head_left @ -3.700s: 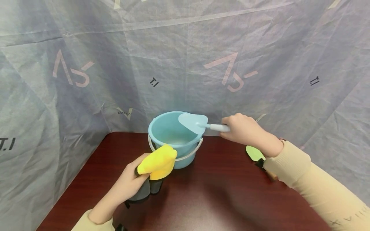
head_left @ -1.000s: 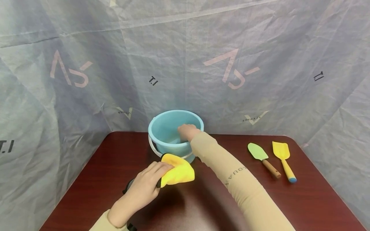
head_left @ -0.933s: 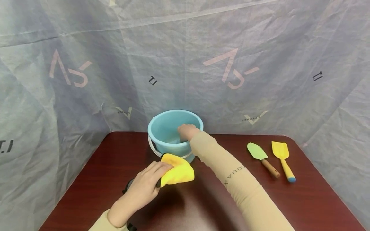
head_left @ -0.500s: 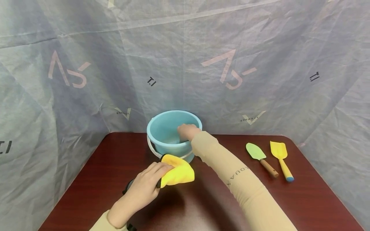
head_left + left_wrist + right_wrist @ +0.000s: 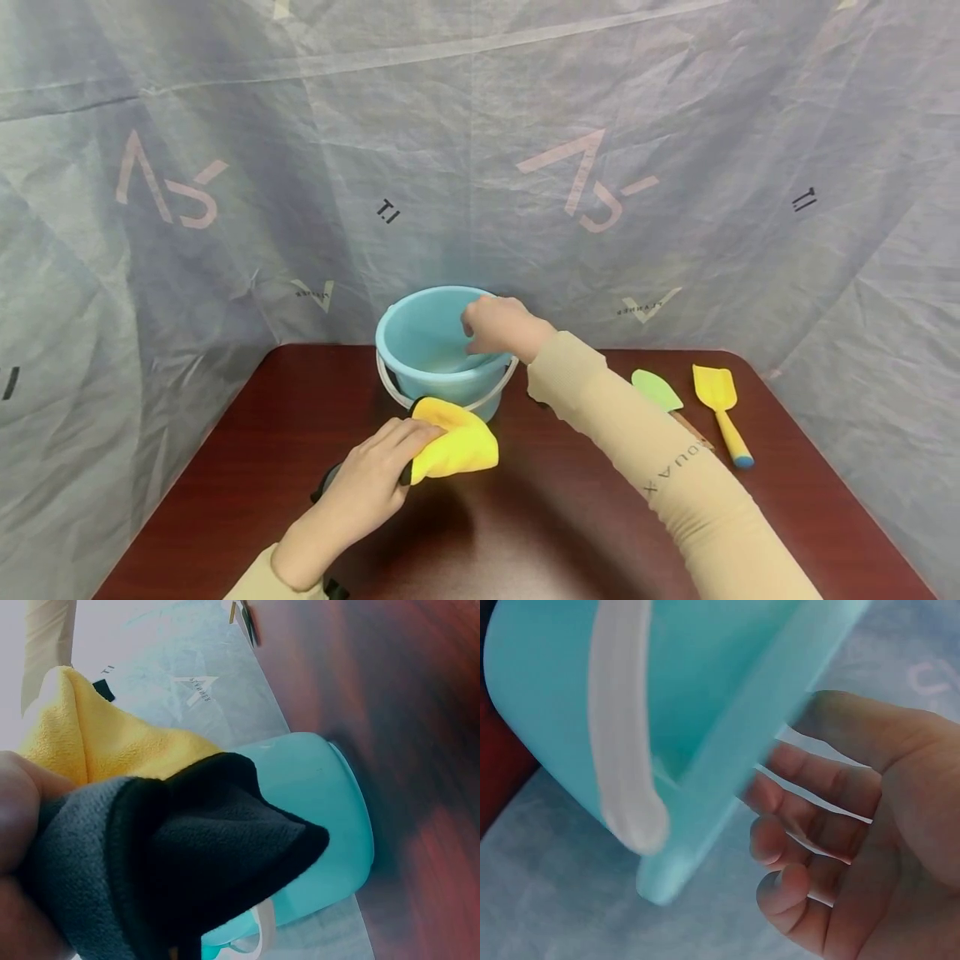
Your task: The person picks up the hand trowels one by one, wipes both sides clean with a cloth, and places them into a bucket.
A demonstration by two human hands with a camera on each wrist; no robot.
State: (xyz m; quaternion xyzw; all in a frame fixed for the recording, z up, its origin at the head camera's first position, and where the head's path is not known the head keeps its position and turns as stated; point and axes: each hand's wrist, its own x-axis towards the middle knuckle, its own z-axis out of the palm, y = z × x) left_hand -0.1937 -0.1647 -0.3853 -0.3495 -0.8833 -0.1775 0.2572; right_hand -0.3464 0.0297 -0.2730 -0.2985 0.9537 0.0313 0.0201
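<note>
Light-blue bucket, upright, 1 white handle slung low across front. Cloth, yellow and dark grey, black-edged, bunched, just before bucket.

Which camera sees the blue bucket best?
The head view. It shows the bucket nearly whole, opening too, though the right hand and yellow cloth hide bits. The left wrist view shows part of its side and white handle behind the cloth. The right wrist view is close up: some rim, side and handle.

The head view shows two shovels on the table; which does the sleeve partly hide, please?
The green-bladed shovel; the yellow shovel, farther right, shows whole.
</note>
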